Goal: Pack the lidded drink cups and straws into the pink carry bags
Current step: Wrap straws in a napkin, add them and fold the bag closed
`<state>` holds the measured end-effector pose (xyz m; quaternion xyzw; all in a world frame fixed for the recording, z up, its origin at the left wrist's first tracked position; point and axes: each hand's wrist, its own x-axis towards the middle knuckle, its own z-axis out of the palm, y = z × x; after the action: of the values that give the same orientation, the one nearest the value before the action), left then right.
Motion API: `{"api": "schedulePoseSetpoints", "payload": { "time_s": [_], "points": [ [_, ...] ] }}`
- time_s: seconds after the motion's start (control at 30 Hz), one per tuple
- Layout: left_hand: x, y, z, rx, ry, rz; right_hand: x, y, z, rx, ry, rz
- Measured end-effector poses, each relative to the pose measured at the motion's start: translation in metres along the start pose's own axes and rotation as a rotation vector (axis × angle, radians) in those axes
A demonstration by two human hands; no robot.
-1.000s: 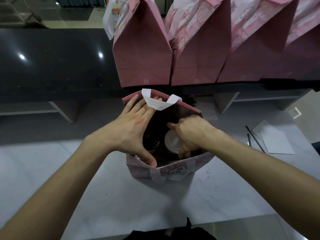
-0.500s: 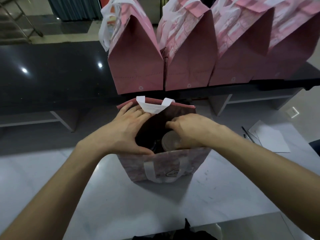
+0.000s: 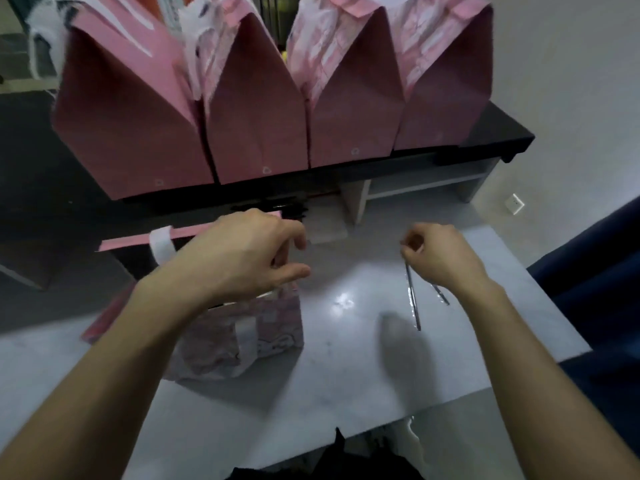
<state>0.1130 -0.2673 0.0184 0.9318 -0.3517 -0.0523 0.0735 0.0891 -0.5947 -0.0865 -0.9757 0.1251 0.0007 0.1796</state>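
An open pink carry bag (image 3: 242,337) with white handles stands on the pale table (image 3: 346,375), left of centre. My left hand (image 3: 239,261) hovers over its mouth with loosely curled fingers and hides the inside, so no cup shows. To the right, my right hand (image 3: 440,258) pinches the top of a thin wrapped straw (image 3: 412,299) that slants down toward the table. A second wrapped straw (image 3: 440,294) pokes out from under that hand.
Several closed pink bags (image 3: 256,109) stand in a row on the black shelf (image 3: 498,133) behind the table. A small white pad (image 3: 327,226) lies beneath the shelf. The table's right edge borders a dark blue surface (image 3: 595,271); a wall socket (image 3: 516,204) sits beyond.
My right hand has left the bag and moved right to the straws, pinching one. The view has swung right and the left hand has loosened over the bag mouth.
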Motion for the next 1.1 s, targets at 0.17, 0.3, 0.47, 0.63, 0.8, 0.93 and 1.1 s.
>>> {"api": "schedulePoseSetpoints", "payload": {
  "time_s": [0.17,0.3,0.47,0.63,0.8,0.93,1.1],
  "points": [
    [0.058,0.057,0.050,-0.025,-0.030,-0.045,0.000,0.104,0.065,-0.081,-0.211,0.218],
    [0.099,0.083,0.117,-0.107,-0.147,-0.202,-0.004,0.123,0.101,-0.138,-0.291,0.133],
    [0.109,0.095,0.200,-0.312,-0.201,-0.431,-0.001,0.127,0.119,-0.014,-0.344,0.028],
    [0.117,0.120,0.254,-0.868,-0.068,-0.652,0.002,0.127,0.118,0.020,-0.375,-0.001],
    [0.138,0.140,0.278,-1.020,0.092,-0.877,-0.002,0.131,0.118,0.128,-0.354,-0.002],
    [0.157,0.145,0.277,-1.216,0.111,-0.878,0.002,0.139,0.116,0.354,-0.303,-0.008],
    [0.174,0.148,0.269,-1.261,0.164,-0.788,0.017,0.146,0.108,0.413,-0.379,-0.158]
  ]
}}
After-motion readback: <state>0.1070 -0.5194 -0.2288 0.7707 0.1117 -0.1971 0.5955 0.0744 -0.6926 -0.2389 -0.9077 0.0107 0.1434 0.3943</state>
